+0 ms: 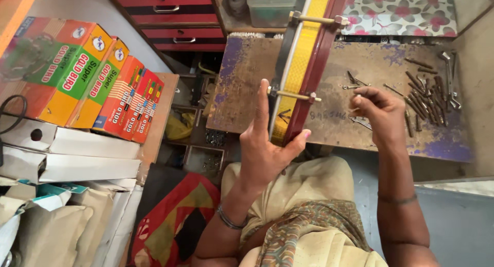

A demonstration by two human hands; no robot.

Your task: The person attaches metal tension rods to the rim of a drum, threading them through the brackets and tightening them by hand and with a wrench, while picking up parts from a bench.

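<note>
Maroon-edged frame (301,66) with a yellow strip stands in my left hand (265,148), thumb and fingers clasping it; my right hand (378,110) pinches a small screw (355,98) beside scattered bolts (424,94).

The framed panel (303,56) is running out past the top edge. The right hand (378,112) is covering whatever its fingertips are pinching. The left hand (265,148) is hiding the panel's lower end. The screws (427,99) are appearing too small to tell apart.

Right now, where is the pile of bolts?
In the head view, the pile of bolts lies on the board's far right, just beyond the right hand.
</note>
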